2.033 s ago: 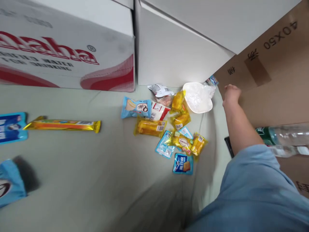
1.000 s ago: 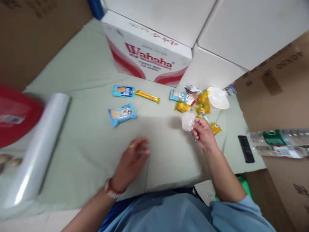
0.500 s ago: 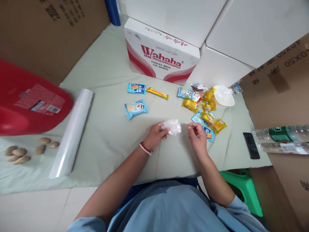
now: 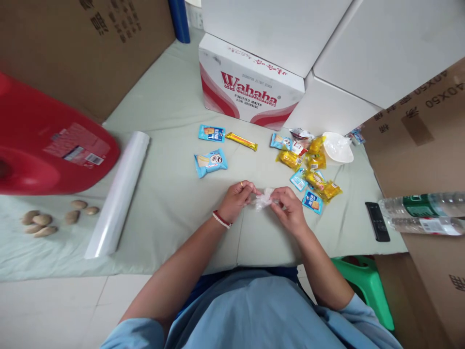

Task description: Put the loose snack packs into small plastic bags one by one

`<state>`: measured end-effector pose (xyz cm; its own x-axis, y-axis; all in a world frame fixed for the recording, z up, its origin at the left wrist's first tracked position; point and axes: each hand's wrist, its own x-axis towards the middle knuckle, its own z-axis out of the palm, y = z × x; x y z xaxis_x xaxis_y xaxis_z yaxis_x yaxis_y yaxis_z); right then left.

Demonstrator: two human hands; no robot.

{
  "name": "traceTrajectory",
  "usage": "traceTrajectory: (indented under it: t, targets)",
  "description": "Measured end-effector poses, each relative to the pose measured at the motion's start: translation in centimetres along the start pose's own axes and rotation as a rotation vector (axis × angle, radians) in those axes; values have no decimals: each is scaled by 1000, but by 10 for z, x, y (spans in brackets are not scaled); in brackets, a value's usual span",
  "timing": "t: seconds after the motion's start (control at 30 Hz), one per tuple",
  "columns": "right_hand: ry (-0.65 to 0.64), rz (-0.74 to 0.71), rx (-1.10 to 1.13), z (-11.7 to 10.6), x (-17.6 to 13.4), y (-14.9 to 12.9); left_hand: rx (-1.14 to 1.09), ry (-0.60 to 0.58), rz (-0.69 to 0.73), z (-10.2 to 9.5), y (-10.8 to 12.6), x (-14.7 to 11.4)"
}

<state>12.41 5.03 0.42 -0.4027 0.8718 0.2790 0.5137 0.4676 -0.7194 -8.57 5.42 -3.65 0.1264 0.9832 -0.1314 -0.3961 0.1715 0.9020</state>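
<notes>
A crumpled clear plastic bag point(image 4: 264, 199) is between my two hands, above the table. My left hand point(image 4: 238, 199), with a ring and a bracelet, pinches its left side. My right hand point(image 4: 289, 207) has thumb and fingers closed on its right side. Beyond my left hand lie a blue snack packet point(image 4: 211, 163), a flat blue packet point(image 4: 211, 133) and a slim yellow stick packet point(image 4: 241, 141). To the right of my right hand is a pile of yellow-wrapped snacks point(image 4: 315, 178) with blue packets point(image 4: 312, 201) among them.
A white bowl point(image 4: 337, 147) with clear plastic in it stands behind the pile. A Wahaha carton point(image 4: 250, 87) is at the back. To the left are a plastic film roll point(image 4: 118, 194), a red jug point(image 4: 54, 145) and several brown stones point(image 4: 42, 219). Bottles point(image 4: 421, 204) and a black remote point(image 4: 378, 221) lie right.
My right hand has moved left and taken hold of the plastic bag, which is now bunched smaller between both hands. The view has shifted slightly.
</notes>
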Motion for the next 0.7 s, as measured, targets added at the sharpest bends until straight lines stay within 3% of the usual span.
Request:
traceTrajectory:
  t: [0.23, 0.33, 0.47, 0.57, 0.67, 0.7]
  targets:
    - [-120, -161, -41, -12, 11, -1, 182, -164, -3, -4, 6, -2]
    - [-98, -160, -54, -8, 12, -6, 128, -56, -4, -5, 4, 1]
    - [73, 8, -10, -24, 9, 0, -90, 133, 10, -9, 3, 9]
    - [379, 202, -70, -71, 25, 27, -164, 174, 4, -10, 5, 12]
    - [731, 283, -327, -148, 58, 71, -218, 186, -46, -8, 6, 12]
    - [788, 292, -428, -175, 70, 87, -241, 182, -69, -8, 6, 12]
